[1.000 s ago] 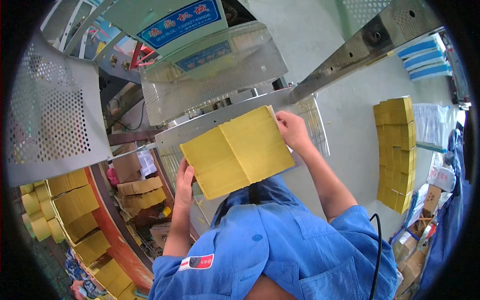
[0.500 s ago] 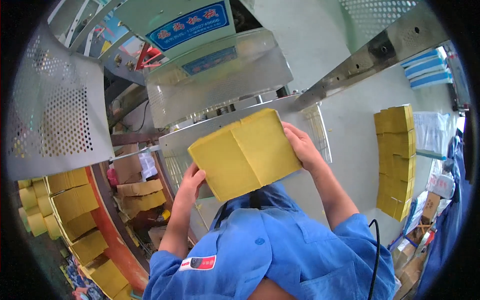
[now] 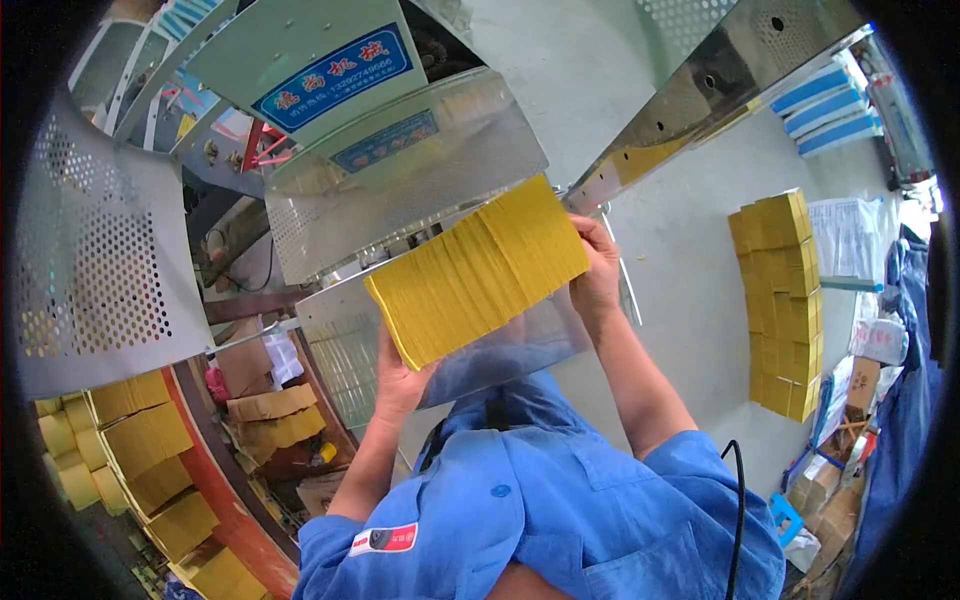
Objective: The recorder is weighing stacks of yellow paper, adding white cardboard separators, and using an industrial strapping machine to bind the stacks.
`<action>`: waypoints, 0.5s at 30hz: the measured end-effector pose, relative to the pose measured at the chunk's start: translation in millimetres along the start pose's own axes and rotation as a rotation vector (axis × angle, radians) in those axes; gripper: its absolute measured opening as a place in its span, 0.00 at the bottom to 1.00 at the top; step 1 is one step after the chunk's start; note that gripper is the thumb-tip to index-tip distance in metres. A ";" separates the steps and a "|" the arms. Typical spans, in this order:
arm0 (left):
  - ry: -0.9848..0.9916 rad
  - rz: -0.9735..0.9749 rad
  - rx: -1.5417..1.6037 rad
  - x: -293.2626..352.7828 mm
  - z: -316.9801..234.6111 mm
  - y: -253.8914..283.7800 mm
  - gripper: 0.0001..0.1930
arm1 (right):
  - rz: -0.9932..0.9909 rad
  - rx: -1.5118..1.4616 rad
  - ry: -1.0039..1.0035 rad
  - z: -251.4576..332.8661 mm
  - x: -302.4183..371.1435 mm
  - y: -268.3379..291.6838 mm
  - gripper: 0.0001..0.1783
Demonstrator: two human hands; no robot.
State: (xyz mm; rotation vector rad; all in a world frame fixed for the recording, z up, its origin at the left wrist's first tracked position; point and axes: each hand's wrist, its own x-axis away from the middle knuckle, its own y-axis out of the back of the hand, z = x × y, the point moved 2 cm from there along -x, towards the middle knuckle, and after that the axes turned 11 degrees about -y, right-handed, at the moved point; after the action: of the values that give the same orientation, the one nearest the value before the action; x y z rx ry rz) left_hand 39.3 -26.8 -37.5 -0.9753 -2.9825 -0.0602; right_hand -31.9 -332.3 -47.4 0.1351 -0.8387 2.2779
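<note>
A thick stack of yellow paper sheets is held up between my two hands, its layered edge side facing up and its right end raised farther away. My left hand grips the near left end, with the fingers partly hidden under the stack. Around the right end, my right hand is closed, fingers bent against its side. Below the stack is a shiny metal table of a machine. Just beyond it hangs a clear guard cover with a perforated lower part.
A perforated metal panel stands at the left, and a steel beam slants across the upper right. Stacked yellow paper bundles stand on the floor at right. More yellow stacks and paper rolls lie at lower left.
The stack has been tipped from showing its broad flat face to showing its layered edges. Both hands have shifted their hold with it, and the whole view has moved slightly.
</note>
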 end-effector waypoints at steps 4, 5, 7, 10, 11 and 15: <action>0.085 -0.026 0.047 -3.8 9.0 -20.1 0.33 | -0.204 0.088 0.087 2.4 -2.8 6.2 0.07; 0.004 -0.022 -0.009 -7.2 10.3 -25.6 0.31 | -0.276 0.173 0.131 5.5 -4.1 4.7 0.06; -0.074 -0.019 -0.062 -12.4 9.7 -43.9 0.29 | -0.351 0.231 0.170 12.1 -14.4 18.8 0.06; -0.156 -0.124 -0.044 -18.8 8.2 -63.4 0.29 | -0.481 0.370 0.233 29.2 -14.1 27.7 0.07; -0.150 -0.122 -0.088 -19.1 8.0 -64.8 0.30 | -0.543 0.451 0.258 35.9 -10.5 26.4 0.08; -0.237 -0.049 -0.350 -20.3 28.8 -55.9 0.31 | -0.393 0.809 0.580 81.5 54.9 -15.9 0.10</action>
State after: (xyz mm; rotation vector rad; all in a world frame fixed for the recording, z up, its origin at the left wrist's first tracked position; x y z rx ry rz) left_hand 22.9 -82.8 -68.5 -0.9967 -3.2854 -0.5186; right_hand -73.9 -341.1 42.4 -0.0081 0.3966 1.9777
